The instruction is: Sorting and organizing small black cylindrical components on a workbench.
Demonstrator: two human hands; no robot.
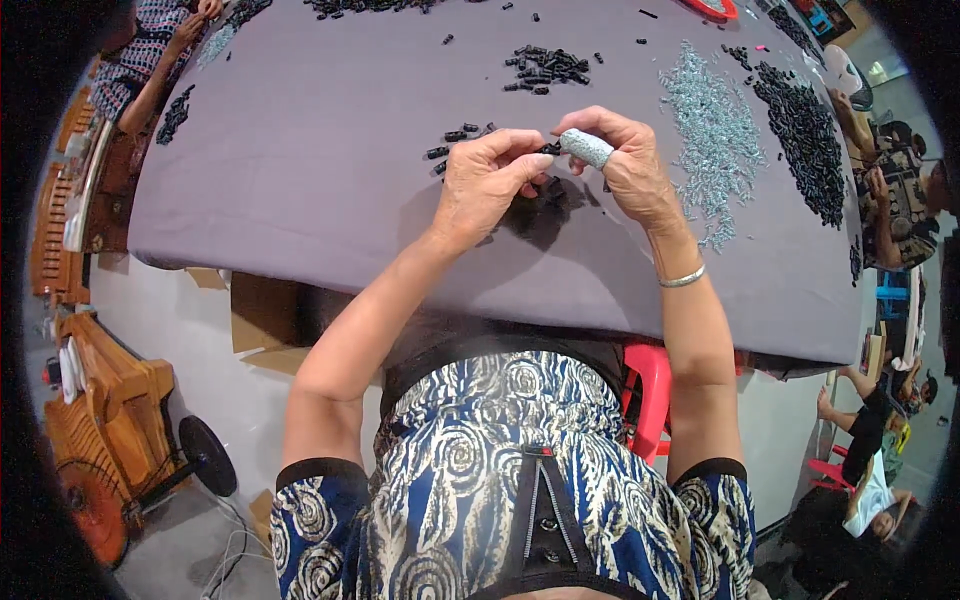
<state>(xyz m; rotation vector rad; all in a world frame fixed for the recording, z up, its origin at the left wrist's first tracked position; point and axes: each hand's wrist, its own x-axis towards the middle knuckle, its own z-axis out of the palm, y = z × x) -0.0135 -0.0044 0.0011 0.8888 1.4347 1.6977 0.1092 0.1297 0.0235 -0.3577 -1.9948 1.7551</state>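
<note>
My left hand [485, 190] is closed in a pinch on a small black cylindrical part [549, 148], held above the cloth. My right hand [640, 170] meets it from the other side, thumb and fingers bent together at the part's end. Whatever sits between the right fingertips is too small and hidden to make out. A pale grey speckled finger cover [586, 148] wraps one right finger. Just behind my left hand lies a loose group of black cylindrical parts [462, 134]. More dark parts [550, 190] are partly visible below my hands, in shadow.
A grey cloth-covered table [300, 170] stretches ahead. Right of my hands spreads a pile of small silvery-grey pieces [708, 140], with a heap of black parts [800, 140] beyond. Another black heap [545, 67] lies farther back. Other people sit at the left and right edges.
</note>
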